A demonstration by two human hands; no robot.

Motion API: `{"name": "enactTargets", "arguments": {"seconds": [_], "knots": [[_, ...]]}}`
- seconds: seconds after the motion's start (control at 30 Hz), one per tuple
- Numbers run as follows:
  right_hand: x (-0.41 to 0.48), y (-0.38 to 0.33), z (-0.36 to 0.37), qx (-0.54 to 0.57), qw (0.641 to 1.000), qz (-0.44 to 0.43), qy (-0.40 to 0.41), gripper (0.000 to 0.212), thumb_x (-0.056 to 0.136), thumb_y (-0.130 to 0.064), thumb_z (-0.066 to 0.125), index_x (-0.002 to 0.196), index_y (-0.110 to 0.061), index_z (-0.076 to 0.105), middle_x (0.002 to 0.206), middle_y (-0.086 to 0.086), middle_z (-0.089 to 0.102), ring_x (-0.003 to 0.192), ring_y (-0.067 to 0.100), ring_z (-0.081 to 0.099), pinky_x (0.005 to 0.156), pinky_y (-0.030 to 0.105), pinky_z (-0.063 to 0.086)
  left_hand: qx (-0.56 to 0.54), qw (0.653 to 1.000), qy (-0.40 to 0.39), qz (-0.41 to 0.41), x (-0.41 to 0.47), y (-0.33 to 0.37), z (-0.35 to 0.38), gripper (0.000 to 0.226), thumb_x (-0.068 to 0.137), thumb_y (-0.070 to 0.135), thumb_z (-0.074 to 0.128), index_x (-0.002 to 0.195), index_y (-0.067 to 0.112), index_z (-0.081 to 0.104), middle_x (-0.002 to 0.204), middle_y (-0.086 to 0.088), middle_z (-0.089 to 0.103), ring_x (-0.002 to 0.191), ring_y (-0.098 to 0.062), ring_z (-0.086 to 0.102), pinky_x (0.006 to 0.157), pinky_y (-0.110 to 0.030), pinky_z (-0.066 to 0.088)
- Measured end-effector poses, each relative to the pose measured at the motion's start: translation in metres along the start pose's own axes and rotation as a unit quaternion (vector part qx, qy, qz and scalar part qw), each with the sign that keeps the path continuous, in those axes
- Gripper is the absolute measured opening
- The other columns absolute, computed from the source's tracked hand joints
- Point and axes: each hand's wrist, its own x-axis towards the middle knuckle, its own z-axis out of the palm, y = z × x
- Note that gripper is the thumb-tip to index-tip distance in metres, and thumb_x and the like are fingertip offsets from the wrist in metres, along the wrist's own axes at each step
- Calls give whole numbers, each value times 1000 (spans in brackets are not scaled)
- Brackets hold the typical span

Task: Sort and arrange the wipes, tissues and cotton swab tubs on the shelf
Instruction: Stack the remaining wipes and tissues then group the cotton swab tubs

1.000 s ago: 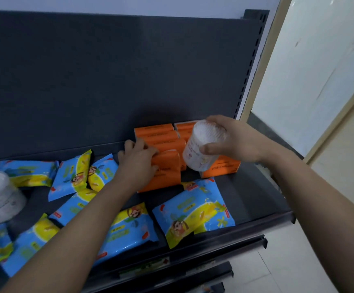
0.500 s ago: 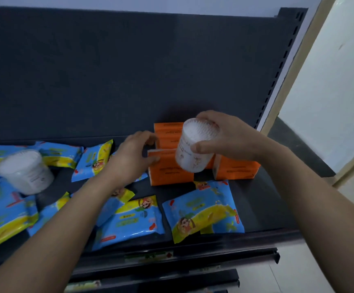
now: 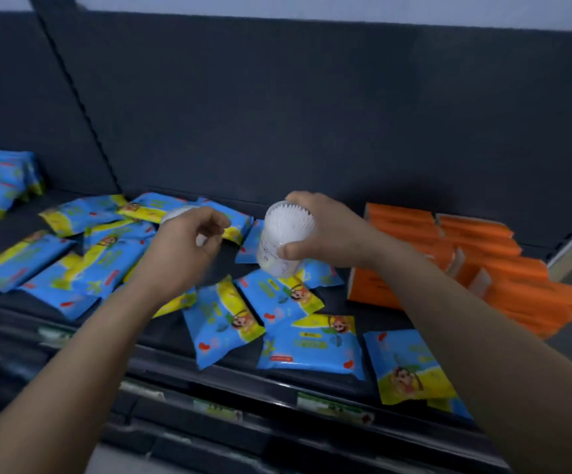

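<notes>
Wipes (image 3: 312,347): blue-and-yellow packs lie loose and overlapping from the front of the shelf (image 3: 380,319) to the back, unsorted.
Right hand (image 3: 325,230): wrapped round a cotton swab tub (image 3: 284,234), held above the wipes at mid-shelf.
Left hand (image 3: 182,248): fingers curled at a second tub (image 3: 178,212) that it mostly hides; I cannot tell whether it grips.
Tissues (image 3: 503,268): orange packs grouped at the right, some tilted.
Progress: early, it seems; tissues gathered, tubs and wipes still to place.
</notes>
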Motion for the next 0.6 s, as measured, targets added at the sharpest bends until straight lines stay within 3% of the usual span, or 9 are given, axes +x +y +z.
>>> {"name": "enactTargets", "arguments": {"seconds": [0.07,0.23,0.5,0.6], "knots": [[17,-9,13,1,1000,-2,-17,88,69,-43,75,143,-21,32,139,1,38,126,18,41,91,23,33,7,1000,-3,-13,-5,-16,-17,23,82,-5,56,93,15,63,93,-5,67,88,-18,62,83,-25,46],[49,-27,34,-4,999,-6,-32,88,74,-40,74,146,-20,29,143,1,33,129,19,38,89,22,31,26,998,-20,-52,-11,-48,-42,18,85,-2,56,94,13,63,89,-6,67,84,-17,60,65,-2,40],[79,-36,75,-34,997,25,-61,91,72,-42,75,147,-18,27,147,8,34,134,22,34,101,28,33,24,997,-54,-52,-9,-77,-54,17,87,2,56,90,18,61,85,0,65,81,-9,59,70,-2,38],[87,-40,79,-57,995,29,-74,93,71,-46,74,147,-17,28,147,8,34,135,24,34,104,31,33,25,995,-77,-53,-7,-84,-56,19,85,2,58,88,20,60,83,1,64,80,-10,60,72,-11,43]]}}
